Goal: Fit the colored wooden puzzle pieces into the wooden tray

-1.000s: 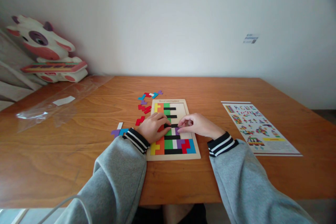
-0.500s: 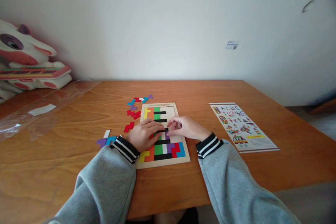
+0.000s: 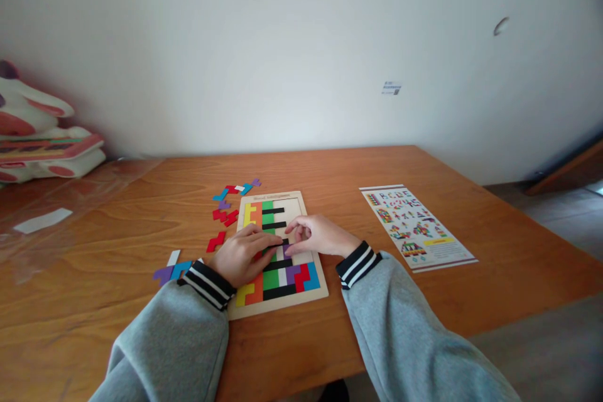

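A light wooden puzzle board (image 3: 277,309) lies on the table, partly filled with coloured block pieces. My left hand (image 3: 245,254) rests across its left middle, fingers stretched out flat over the pieces, the fingertips touching a black bar. From the right, my right hand (image 3: 315,235) reaches over the board with thumb and forefinger apart and the other fingers curled. Its thumb tip is at a purple piece (image 3: 286,250) in the middle of the board. Green, orange and black pieces are partly hidden under my left hand. Red and blue pieces (image 3: 311,277) fill the lower right corner.
Loose red pieces (image 3: 217,241) lie left of the board, with several more beyond them. Purple and blue pieces (image 3: 164,274) sit by my left sleeve. A printed pattern sheet (image 3: 417,226) lies to the right. Clear plastic and a toy keyboard (image 3: 51,151) are at far left.
The view has turned slightly, so the board, sheet and toy sit further left in it. Both hands stay at nearly the same spots on the board, with the right fingers slightly more apart.
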{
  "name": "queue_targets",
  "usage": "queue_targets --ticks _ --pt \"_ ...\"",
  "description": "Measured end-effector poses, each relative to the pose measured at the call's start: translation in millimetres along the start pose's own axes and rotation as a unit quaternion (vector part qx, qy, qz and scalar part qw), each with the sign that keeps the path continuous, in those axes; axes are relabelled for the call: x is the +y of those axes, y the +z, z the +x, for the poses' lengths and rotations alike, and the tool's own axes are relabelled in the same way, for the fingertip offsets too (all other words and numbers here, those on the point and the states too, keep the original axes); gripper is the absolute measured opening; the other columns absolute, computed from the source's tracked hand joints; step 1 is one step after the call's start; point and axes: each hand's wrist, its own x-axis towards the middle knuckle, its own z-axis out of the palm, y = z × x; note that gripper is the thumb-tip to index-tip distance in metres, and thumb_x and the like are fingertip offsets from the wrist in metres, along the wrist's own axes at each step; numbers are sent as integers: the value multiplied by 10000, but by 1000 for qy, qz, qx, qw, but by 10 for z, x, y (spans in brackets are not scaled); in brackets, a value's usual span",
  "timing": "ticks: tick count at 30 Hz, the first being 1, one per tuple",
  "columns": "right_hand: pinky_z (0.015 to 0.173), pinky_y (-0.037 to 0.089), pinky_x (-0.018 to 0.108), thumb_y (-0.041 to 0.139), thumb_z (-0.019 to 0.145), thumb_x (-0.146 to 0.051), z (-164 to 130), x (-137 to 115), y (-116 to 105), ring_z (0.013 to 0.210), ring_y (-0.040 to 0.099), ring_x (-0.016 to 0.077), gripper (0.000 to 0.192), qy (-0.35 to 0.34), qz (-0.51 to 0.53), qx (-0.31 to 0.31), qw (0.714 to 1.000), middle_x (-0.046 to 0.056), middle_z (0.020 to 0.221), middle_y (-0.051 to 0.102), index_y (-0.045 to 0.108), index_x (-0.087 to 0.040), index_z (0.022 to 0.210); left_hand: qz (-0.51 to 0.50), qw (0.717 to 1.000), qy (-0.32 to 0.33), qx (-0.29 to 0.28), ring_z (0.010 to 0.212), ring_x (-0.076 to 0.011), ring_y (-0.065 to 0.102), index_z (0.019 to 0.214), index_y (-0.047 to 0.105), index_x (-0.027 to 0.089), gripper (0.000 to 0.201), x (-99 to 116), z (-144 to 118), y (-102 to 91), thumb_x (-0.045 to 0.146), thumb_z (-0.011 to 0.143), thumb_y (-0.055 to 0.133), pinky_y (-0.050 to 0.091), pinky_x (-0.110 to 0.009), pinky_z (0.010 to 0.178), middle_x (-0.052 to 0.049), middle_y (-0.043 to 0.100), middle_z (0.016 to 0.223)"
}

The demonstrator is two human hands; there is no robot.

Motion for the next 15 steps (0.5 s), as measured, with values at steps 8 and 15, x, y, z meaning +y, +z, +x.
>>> queue_targets --ticks 8,15 --pt "577 377 229 860 584 -505 -5 -24 -14 623 523 107 621 -7 -23 -9 1000 -33 735 621 660 -168 1067 5 1000 12 -10 864 -181 618 1061 673 188 198 9 12 -21 194 915 539 558 -314 797 -49 741 990" --pt "581 386 227 863 569 -516 -7 -22 -10 632 537 111 639 -9 -29 -5 1000 -35 736 620 662 -168 1066 -5 1000 15 -10 888 -177 628 1062 673 200 204 0 12 -9 193 921 526 553 -321 818 -51 737 1032"
